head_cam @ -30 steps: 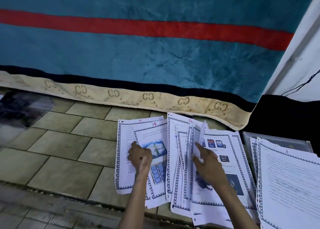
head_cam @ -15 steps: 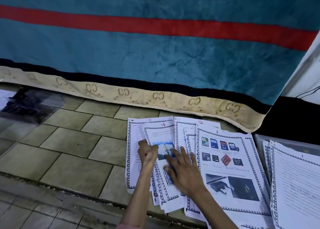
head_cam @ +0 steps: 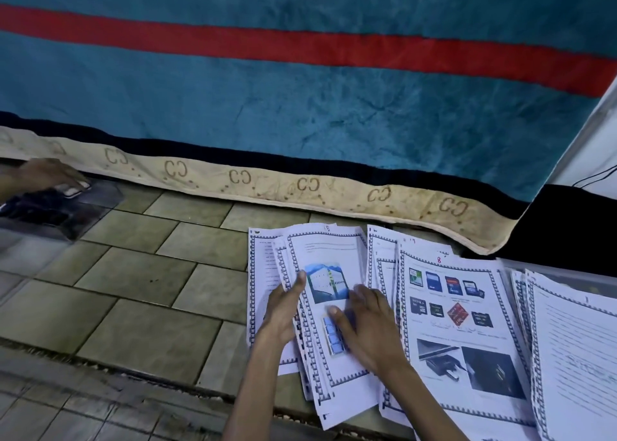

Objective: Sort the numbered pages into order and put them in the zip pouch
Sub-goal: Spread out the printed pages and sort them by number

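Head view: the left hand (head_cam: 283, 310) lies on the fanned pages with fingers straight and together, its fingertips at the left edge of the top sheet (head_cam: 329, 307), the one with a building photo and a column of small blue pictures. It seems to press the edge rather than pinch it, though the underside of the fingers is hidden. The right hand (head_cam: 370, 327) rests flat and spread on the same sheet, palm down, fingers loosely apart and closed on nothing, covering the sheet's right half.

That sheet tops a fanned stack of bordered pages (head_cam: 267, 273) spread on the tiled floor (head_cam: 133, 290). Just to the right, partly overlapping the fan, lies the page marked 8 (head_cam: 467, 324), showing rows of memory cards and two dark photos. Further right another pile of text pages (head_cam: 574, 340) sits at the frame edge, touching the page marked 8.

Well apart, at the far left, a clear zip pouch (head_cam: 76, 207) lies on the floor with something dark inside; another person's hand (head_cam: 50, 173) rests on its top edge. Behind everything hangs a teal blanket (head_cam: 300, 107) with a red stripe and a beige patterned hem reaching the floor.
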Motion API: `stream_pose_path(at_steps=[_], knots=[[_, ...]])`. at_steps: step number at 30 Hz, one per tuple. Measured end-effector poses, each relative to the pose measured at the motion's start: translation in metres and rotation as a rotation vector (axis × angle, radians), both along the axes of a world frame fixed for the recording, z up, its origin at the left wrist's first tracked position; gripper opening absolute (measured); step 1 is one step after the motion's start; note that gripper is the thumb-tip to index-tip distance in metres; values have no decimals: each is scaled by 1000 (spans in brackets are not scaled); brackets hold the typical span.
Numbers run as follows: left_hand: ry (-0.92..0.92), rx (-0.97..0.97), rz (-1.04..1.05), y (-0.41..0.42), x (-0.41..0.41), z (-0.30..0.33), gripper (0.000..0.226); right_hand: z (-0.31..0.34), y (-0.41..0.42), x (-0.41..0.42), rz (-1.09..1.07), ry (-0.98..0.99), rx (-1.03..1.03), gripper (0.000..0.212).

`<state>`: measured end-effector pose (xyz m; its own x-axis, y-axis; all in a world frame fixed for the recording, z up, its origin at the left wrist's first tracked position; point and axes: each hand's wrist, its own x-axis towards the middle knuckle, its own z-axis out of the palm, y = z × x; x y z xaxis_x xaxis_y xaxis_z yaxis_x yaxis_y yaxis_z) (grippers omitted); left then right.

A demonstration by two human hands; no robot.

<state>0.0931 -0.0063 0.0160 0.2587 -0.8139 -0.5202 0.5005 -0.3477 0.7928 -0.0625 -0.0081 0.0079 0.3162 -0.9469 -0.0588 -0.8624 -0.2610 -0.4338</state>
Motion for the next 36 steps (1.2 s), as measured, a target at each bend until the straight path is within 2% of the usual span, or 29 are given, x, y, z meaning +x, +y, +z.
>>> stream_pose_path(at_steps=[3,5,7,13,15,18,25,27,29,33,35,36], knots=[[230,-43,-90,-2,-2,1,55,15,3,16,-38,-291,81,114],[263,-72,-132,-3,-5,2,63,23,3,23,-44,-376,147,108],[253,-94,-149,-3,-7,0,64,28,2,25,-31,-379,179,101],[287,-176,-223,-4,-19,6,43,37,-1,17,-52,-440,230,85],[267,-192,-240,-4,-21,9,50,40,-2,11,-58,-538,271,81],[239,-209,-282,-7,-26,10,63,39,-3,1,-83,-679,362,87],[183,-257,-342,-12,-34,14,61,52,1,-20,-118,-855,458,59],[166,-224,-332,-12,-35,14,58,55,1,-22,-119,-843,431,45],[154,-220,-309,-12,-36,16,48,57,0,-26,-151,-793,335,11],[98,-157,-187,-11,-27,14,28,55,-4,-42,-249,-641,49,33],[-34,-94,-115,-15,-11,3,27,55,-7,-51,-295,-590,-29,25],[-117,-45,-72,-17,-3,-4,36,54,-8,-55,-318,-580,-40,20]])
